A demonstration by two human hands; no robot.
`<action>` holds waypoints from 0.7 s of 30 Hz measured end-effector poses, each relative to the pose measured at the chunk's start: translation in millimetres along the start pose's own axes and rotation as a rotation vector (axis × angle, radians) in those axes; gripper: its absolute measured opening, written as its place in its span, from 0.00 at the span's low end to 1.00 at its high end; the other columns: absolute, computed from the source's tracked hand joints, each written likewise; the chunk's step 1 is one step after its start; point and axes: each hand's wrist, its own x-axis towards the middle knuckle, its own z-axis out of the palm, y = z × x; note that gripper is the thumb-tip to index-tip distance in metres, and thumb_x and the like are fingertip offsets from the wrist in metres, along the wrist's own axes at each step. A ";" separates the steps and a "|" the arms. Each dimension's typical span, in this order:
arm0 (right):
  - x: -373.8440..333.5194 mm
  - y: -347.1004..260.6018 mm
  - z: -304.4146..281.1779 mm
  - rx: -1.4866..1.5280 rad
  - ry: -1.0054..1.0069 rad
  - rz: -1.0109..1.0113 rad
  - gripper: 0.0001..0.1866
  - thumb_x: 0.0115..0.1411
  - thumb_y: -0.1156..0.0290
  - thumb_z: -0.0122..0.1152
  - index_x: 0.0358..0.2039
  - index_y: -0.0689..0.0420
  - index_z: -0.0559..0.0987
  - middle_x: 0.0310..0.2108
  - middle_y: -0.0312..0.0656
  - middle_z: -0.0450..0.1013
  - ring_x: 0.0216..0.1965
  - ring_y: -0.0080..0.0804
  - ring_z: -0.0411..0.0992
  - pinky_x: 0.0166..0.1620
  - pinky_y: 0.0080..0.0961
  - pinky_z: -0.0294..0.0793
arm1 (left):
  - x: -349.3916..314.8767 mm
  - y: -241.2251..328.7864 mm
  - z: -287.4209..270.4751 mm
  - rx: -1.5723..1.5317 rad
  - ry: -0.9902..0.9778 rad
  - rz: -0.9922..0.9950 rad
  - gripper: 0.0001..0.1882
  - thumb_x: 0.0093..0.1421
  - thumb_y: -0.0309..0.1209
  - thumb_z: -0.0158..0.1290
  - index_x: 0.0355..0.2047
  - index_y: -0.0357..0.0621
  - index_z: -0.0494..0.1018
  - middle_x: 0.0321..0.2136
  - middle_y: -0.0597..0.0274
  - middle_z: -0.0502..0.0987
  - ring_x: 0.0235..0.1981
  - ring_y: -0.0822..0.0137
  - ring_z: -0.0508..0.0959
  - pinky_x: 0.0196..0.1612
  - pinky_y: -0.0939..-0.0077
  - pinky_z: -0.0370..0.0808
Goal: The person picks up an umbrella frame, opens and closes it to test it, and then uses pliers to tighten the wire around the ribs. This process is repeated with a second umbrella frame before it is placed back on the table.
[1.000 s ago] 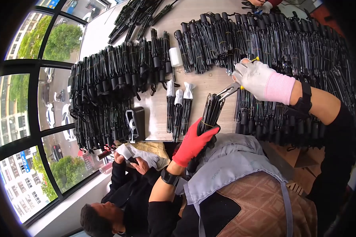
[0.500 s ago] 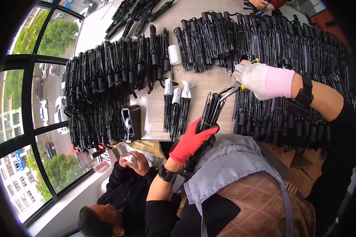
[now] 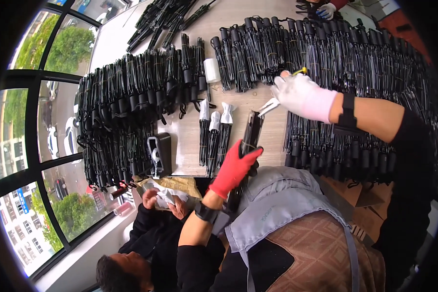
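Note:
My left hand (image 3: 234,169), in a red glove, is closed around a folded black umbrella frame (image 3: 252,130) that tilts up and slightly right above the near table edge. My right hand (image 3: 301,96), in a white glove with a pink cuff, grips pliers (image 3: 269,105) with a yellow handle end showing above the fingers. The plier jaws are at the upper end of the frame; whether they touch it I cannot tell. Left of it, three bundled umbrella frames (image 3: 213,146) with white wrapped tops lie on the table (image 3: 185,151).
Rows of folded umbrellas (image 3: 131,82) fill the left side, and more umbrellas (image 3: 326,53) the right. A white roll (image 3: 211,70) stands between them. A black tape dispenser (image 3: 159,153) sits near the front edge. A co-worker's hands (image 3: 168,199) hold white material at lower left. Another person's gloved hand (image 3: 326,10) is at the far edge.
My right hand has moved left with the pliers, their jaws staying near the frame's upper end. The frame has turned in my left hand and looks narrower. The co-worker's hands have moved apart.

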 end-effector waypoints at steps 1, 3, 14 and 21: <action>4.1 12.2 2.5 -0.004 0.003 0.002 0.13 0.48 0.74 0.58 0.36 0.61 0.74 0.32 0.45 0.72 0.41 0.40 0.74 0.37 0.33 0.78 | 10.5 3.8 -5.0 0.001 0.000 0.005 0.13 0.60 0.34 0.58 0.38 0.38 0.71 0.22 0.65 0.74 0.23 0.73 0.74 0.24 0.77 0.71; 16.3 40.1 5.3 0.144 0.049 0.027 0.12 0.50 0.74 0.55 0.37 0.62 0.74 0.31 0.48 0.73 0.38 0.40 0.75 0.35 0.34 0.78 | 28.6 14.2 -21.8 -0.233 0.019 0.094 0.12 0.60 0.35 0.58 0.38 0.44 0.70 0.21 0.65 0.73 0.19 0.70 0.75 0.21 0.76 0.74; -54.2 -103.7 3.0 1.175 -0.427 0.148 0.20 0.52 0.71 0.52 0.43 0.70 0.65 0.23 0.58 0.72 0.27 0.56 0.74 0.32 0.43 0.74 | 9.6 7.9 -6.3 -0.828 0.188 0.320 0.10 0.64 0.29 0.51 0.43 0.37 0.69 0.27 0.58 0.74 0.27 0.62 0.78 0.29 0.68 0.77; -51.2 -136.2 6.6 1.103 -0.381 0.203 0.24 0.51 0.71 0.54 0.44 0.75 0.64 0.21 0.60 0.71 0.29 0.60 0.74 0.32 0.46 0.73 | 22.8 -20.3 -15.4 -0.803 0.217 0.397 0.10 0.61 0.26 0.53 0.43 0.40 0.68 0.26 0.61 0.72 0.26 0.66 0.77 0.29 0.68 0.79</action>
